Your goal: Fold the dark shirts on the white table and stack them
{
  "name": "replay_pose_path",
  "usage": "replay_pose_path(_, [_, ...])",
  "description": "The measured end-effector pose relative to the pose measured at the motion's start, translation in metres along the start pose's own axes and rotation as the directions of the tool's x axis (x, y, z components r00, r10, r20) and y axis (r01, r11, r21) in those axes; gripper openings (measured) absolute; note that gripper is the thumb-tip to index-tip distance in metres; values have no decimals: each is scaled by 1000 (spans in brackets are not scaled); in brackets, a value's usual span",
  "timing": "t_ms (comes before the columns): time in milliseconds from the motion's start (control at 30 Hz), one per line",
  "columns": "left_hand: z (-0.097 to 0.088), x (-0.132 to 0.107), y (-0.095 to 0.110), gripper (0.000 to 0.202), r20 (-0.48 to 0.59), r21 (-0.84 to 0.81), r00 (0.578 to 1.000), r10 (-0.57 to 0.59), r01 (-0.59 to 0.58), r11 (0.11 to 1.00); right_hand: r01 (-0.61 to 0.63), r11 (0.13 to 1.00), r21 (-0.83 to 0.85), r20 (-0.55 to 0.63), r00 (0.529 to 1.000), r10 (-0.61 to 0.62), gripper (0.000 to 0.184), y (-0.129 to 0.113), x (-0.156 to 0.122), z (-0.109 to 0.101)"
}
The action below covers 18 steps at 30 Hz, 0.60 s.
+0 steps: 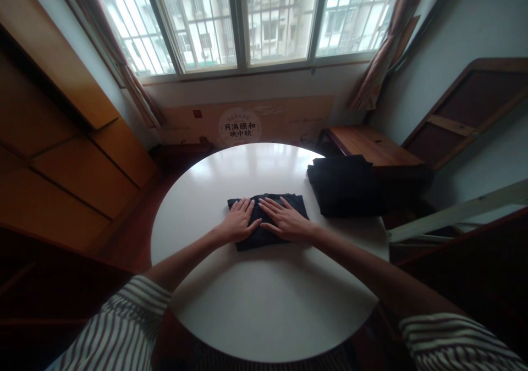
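A dark, folded piece of clothing (264,239) lies flat in the middle of the white round table (264,299); its exact kind does not show. My left hand (239,221) rests palm down on its left part, fingers stretched out. On its right part my right hand (287,221) lies flat too, fingers spread. The two thumbs come close together near the middle of the cloth. To the right, at the table's edge, sits a stack of folded black cloth (344,187), apart from both hands.
A wooden desk (379,144) stands behind the table on the right, with a framed wooden panel (466,110) leaning by the wall. Wooden cabinets (78,178) line the left side. Ahead are barred windows (276,19) with curtains and a printed banner (280,119) below.
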<state>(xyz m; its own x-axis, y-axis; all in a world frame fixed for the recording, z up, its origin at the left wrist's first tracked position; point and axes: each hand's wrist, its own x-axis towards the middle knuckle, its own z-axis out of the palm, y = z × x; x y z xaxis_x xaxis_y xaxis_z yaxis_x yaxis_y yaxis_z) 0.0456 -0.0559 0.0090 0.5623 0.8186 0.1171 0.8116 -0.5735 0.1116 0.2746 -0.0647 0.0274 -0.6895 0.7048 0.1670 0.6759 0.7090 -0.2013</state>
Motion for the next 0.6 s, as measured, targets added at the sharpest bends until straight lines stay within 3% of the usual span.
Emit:
replay_pose_path(133, [-12, -6, -1, 74, 33, -17, 998, 46, -46, 999, -202, 979, -30, 35, 978, 203, 73, 14, -10, 8])
replay_pose_path(200, [-22, -15, -10, 67, 9, -39, 989, 148, -148, 988, -310, 949, -55, 38, 949, 312, 72, 24, -18, 5])
replay_pose_path(267, [-33, -28, -27, 54, -41, -66, 952, 303, -305, 950, -326, 943, -65, 12, 945, 328, 73, 27, -26, -3])
replay_pose_path(367, [-45, -46, -58, 43, -106, -62, 877, 468, -476, 877, -102, 994, -32, -52, 994, 100, 83, 13, -36, -15])
replay_pose_path(433, [-50, -52, -72, 42, -109, -21, 866, 489, -493, 870, 124, 992, 16, -34, 992, -124, 87, 0, -39, -18])
replay_pose_path(500, [-52, -51, -76, 40, -90, 12, 863, 497, -498, 867, 264, 963, 45, 6, 964, -265, 76, -12, -39, -15])
replay_pose_path(600, [-48, -40, -69, 35, -56, -8, 830, 554, -556, 831, 310, 951, 12, -7, 951, -310, 53, -20, -35, -4])
